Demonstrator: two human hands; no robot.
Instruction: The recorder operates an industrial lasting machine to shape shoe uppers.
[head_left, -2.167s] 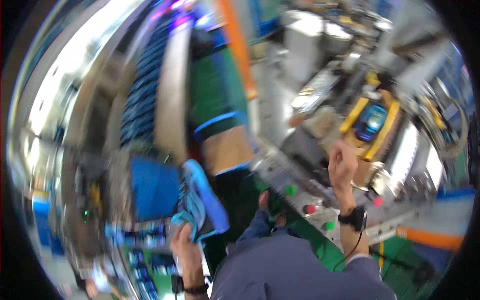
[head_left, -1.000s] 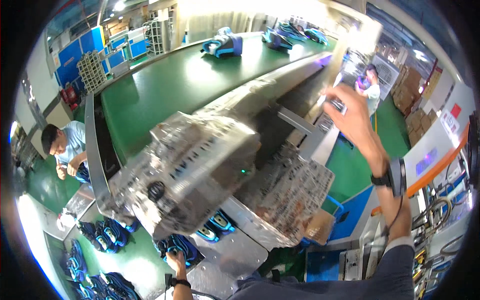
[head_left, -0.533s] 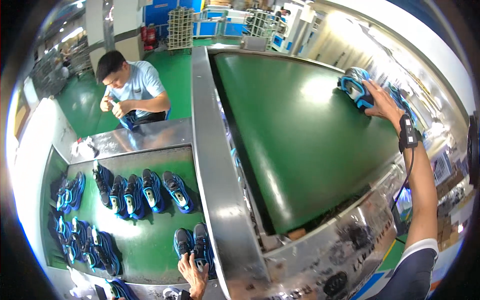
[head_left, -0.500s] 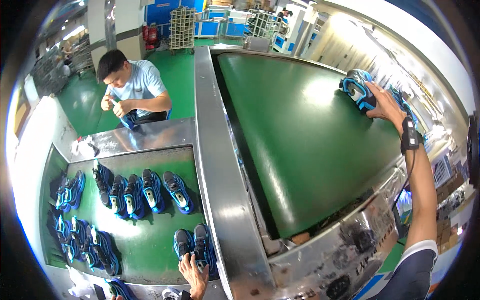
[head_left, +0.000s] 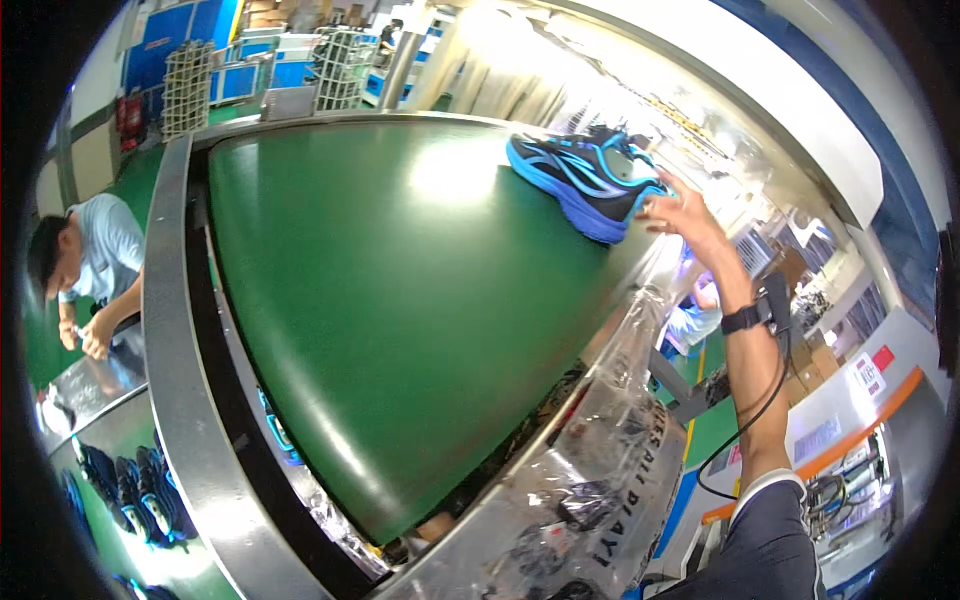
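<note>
Only one of the two hands showed: the right hand [head_left: 682, 213] reached out at the heel of a black and blue shoe [head_left: 575, 185], its fingers parted and loosely bent, not clenched. Blur hid whether the fingertips touched the heel or stood just off it. The left hand was out of sight, so its state could not be told. Just left of the right hand, the shoe stood sole down on a green belt [head_left: 380, 300], toe pointing away from the fingers; its broad sole probably let it stand unsupported, and the hand's place at the heel left the side uncovered. Well to the hand's left, beyond a metal rail [head_left: 178, 300], several other shoes [head_left: 140, 490] sat close together, perhaps to save room.
</note>
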